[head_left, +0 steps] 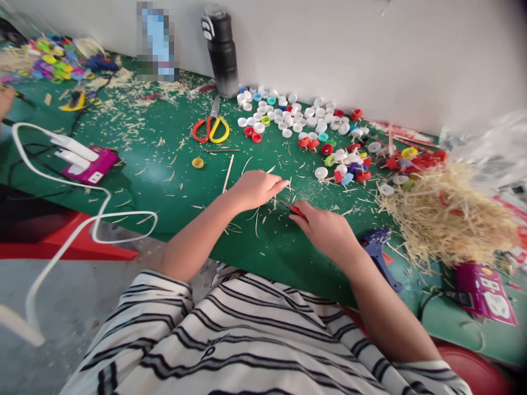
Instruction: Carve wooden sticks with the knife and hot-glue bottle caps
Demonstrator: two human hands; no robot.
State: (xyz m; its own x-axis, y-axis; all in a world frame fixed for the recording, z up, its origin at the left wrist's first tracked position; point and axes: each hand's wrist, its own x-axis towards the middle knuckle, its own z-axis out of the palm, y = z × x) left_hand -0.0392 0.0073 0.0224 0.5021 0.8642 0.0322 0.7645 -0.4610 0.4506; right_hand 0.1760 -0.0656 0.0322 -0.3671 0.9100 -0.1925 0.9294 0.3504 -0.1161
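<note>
Landmark: scissors (211,123) with red and yellow handles, lying on the green table (284,258). Far left of the scissors, a co-worker's hand (6,101) is showing at the frame edge; coloured plastic pieces (51,63) are lying heaped. Left, on the near side: a purple box (99,164) is sitting with a white cable (111,197) looping past it. Just near of the scissors, a yellow cap (198,163) is lying hollow side up. Behind them, a black bottle (222,55) is standing lidded, contents hidden.

Right and near of the scissors, the left hand (257,189) is pointing rightward, fingers bunching together; pale slivers are showing around the tips, can't tell if it's pinching one. Further right, the right hand (325,227) is gripping the red-handled tool (297,211). That tool is lying between the hands, right and near of the scissors, long axis running from the right fingers up-left; its thin tip is ending just beside the left fingers. Left hand is sitting nearer the scissors.

Right of the scissors, mixed caps (286,133) are spreading, many hollow side up, some carrying stubs. Far right and near: a blue glue gun (381,258), pale strands (448,219) and another purple box (486,293) are lying.
</note>
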